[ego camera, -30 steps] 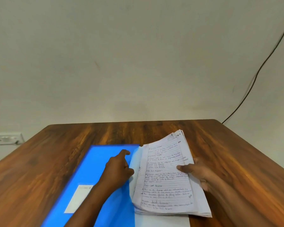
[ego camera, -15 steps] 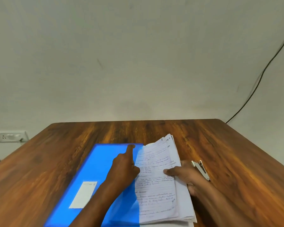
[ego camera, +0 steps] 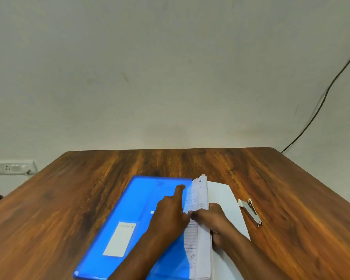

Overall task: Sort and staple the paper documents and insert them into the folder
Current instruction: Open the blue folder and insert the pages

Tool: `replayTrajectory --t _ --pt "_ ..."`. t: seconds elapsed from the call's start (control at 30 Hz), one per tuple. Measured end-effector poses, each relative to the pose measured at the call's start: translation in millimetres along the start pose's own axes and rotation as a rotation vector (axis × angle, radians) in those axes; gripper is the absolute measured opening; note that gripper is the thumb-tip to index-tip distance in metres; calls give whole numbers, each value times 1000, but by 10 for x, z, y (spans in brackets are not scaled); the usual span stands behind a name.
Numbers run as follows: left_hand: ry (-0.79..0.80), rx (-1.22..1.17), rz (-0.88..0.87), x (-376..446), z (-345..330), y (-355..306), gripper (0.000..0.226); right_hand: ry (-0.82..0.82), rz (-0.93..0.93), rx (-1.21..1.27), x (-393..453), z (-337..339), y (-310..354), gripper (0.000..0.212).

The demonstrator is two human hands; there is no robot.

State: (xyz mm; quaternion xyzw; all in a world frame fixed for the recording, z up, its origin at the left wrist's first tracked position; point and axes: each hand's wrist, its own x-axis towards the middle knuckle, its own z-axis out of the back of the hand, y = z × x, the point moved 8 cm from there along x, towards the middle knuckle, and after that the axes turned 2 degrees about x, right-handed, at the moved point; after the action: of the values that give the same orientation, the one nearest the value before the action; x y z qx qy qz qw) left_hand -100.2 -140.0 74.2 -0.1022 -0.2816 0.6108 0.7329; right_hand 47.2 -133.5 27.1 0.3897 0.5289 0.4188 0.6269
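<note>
Wood-grain table (ego camera: 89,199) carries a glossy blue plastic folder (ego camera: 133,229). Left hand (ego camera: 170,215) presses it, forefinger straight. Right hand (ego camera: 214,221) grips the handwritten papers (ego camera: 199,235) at the folder's right edge. Metal stapler (ego camera: 251,212) lies beside.

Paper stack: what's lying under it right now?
A blank white sheet shows beneath the paper stack on its right; the blue folder adjoins its left edge. Anything directly beneath is hidden.
</note>
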Motion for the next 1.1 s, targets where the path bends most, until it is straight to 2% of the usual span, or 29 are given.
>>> replayTrajectory --t 0.1,0.23,0.33,0.43,0.63,0.73,0.97,1.1 --pt "-6 -30 39 -13 -40 96 69 1 27 -31 -33 148 21 19" --pt "-37 25 89 -15 -65 159 22 -6 12 -120 -18 348 -5 19" --pt "-53 41 109 -27 -104 135 5 0 0 -126 -29 449 -36 16" --pt "-65 61 126 -48 -127 93 9 -11 6 -125 3 464 -53 15" --pt "-98 119 104 -88 -69 -10 30 -42 -9 -121 106 246 -14 13" --pt "-101 144 95 -94 -9 -45 32 -52 -6 -97 151 84 11 10" --pt "-112 -9 50 -96 34 -34 22 -33 35 -67 191 -205 63 15" --pt "-172 -83 100 -77 21 96 20 5 22 -2 195 -184 31 5"
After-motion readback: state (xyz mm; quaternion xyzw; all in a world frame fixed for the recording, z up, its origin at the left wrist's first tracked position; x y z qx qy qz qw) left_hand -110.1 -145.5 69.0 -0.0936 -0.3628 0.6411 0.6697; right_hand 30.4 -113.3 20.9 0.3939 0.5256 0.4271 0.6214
